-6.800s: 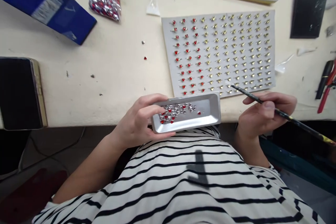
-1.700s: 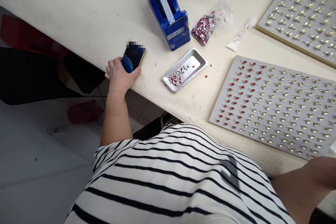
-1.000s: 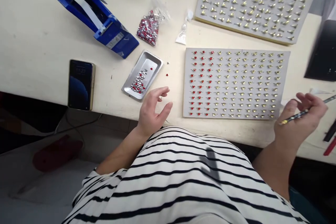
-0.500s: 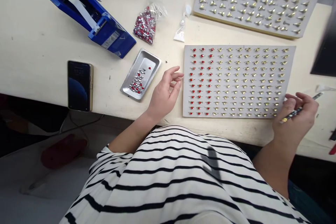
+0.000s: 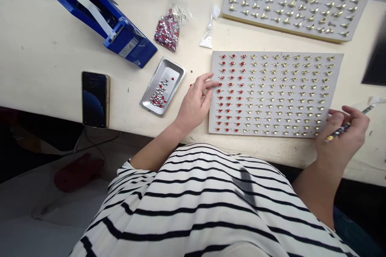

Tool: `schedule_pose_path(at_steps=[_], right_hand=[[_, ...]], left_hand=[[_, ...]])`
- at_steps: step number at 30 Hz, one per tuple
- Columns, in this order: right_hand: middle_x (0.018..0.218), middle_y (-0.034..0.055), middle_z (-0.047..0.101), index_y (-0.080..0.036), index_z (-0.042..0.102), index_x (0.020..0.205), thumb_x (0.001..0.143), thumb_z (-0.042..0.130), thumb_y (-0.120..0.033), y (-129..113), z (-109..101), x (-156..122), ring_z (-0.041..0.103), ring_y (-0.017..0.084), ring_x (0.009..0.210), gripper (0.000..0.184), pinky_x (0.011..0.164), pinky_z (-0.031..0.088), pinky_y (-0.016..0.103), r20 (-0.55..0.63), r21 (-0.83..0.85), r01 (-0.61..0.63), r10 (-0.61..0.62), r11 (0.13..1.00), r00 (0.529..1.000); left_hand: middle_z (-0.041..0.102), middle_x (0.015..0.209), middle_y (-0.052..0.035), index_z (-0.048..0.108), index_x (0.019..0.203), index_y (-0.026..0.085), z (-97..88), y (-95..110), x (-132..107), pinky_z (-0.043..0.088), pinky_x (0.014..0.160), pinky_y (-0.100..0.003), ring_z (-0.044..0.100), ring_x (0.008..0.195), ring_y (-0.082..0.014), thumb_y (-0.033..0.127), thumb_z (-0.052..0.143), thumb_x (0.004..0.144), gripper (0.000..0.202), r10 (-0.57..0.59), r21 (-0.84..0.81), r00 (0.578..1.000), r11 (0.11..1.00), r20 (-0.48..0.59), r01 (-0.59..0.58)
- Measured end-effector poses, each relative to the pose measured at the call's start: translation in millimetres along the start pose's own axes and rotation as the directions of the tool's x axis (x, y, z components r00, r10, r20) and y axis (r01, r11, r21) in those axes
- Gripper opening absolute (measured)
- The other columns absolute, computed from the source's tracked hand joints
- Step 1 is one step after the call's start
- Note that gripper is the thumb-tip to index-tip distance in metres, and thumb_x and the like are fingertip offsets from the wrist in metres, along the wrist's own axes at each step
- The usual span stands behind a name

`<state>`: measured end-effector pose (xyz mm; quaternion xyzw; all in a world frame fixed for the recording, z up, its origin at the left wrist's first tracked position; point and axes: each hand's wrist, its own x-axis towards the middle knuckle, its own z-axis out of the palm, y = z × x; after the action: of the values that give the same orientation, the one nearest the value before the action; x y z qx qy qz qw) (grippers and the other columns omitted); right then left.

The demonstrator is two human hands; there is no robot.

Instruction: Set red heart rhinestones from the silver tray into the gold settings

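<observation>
A pale foam board (image 5: 271, 132) lies in front of me, set with rows of small gold-coloured rings. The three leftmost columns carry red heart-shaped stones (image 5: 230, 91); the other rings (image 5: 282, 92) show bare gold tops. My left hand (image 5: 196, 100) is at the board's left edge, fingers stretched and slightly apart, fingertips reaching the first column. At the lower right corner is my right hand (image 5: 342, 134), fingers closed round a slim dark patterned pencil (image 5: 334, 133) with a yellow end. Its thumb side is against the board's edge.
Left of my hand sits a metal tray (image 5: 145, 102) with loose red and silver stones. Behind are a bag of stones (image 5: 167, 32), a small bag of white material (image 5: 207, 38) and a blue bin (image 5: 132, 50). A phone (image 5: 95, 100) lies left. A second ring board (image 5: 286, 28) stands behind.
My left hand has moved right, onto the board's left edge. The board is turned very slightly. My right hand keeps its hold on the pencil.
</observation>
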<state>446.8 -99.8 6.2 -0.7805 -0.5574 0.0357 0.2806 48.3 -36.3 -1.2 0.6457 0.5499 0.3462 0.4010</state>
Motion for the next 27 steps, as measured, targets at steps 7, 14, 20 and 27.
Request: schedule_pose_path(at_steps=[7,14,20,27], right_hand=[[0.114,0.0145,0.078,-0.019,0.061,0.14,0.104,0.046,-0.049,4,0,1,0.077,0.028,0.107,0.05,0.1,0.059,0.052,-0.001,0.004,0.019,-0.019,1.0,1.0],[0.114,0.0165,0.078,-0.015,0.062,0.139,0.103,0.046,-0.051,2,0,1,0.076,0.029,0.109,0.052,0.101,0.058,0.052,0.002,0.024,0.034,-0.034,0.999,0.999],[0.116,0.0167,0.076,-0.014,0.06,0.14,0.104,0.044,-0.052,1,0,1,0.076,0.03,0.111,0.055,0.102,0.056,0.053,0.012,0.036,0.031,-0.031,0.999,0.999],[0.114,0.0132,0.075,-0.016,0.06,0.14,0.105,0.043,-0.053,1,0,1,0.075,0.029,0.111,0.053,0.102,0.056,0.054,0.021,0.037,0.019,-0.019,0.999,1.0]], left_hand=[[0.074,0.138,-0.0032,0.043,0.145,0.03,-2.2,0,0,0.058,0.11,-0.041,0.069,0.133,-0.0174,0.009,0.045,0.104,0.046,-0.006,-0.054,1.0,0.999,0.031,0.007],[0.074,0.136,-0.0043,0.046,0.144,0.028,-5.4,-2,-6,0.06,0.106,-0.038,0.069,0.131,-0.0171,0.012,0.048,0.105,0.042,0.014,-0.051,1.0,0.999,-0.023,-0.015],[0.075,0.124,-0.0034,0.047,0.145,0.029,-1.7,-5,-12,0.059,0.096,-0.038,0.069,0.117,-0.0185,0.015,0.051,0.105,0.043,0.078,0.114,0.996,0.991,-0.04,-0.073],[0.075,0.123,-0.0037,0.046,0.145,0.028,2.6,-2,-13,0.056,0.101,-0.039,0.069,0.115,-0.0177,0.013,0.049,0.106,0.042,0.074,0.121,0.997,0.99,-0.025,-0.07]])
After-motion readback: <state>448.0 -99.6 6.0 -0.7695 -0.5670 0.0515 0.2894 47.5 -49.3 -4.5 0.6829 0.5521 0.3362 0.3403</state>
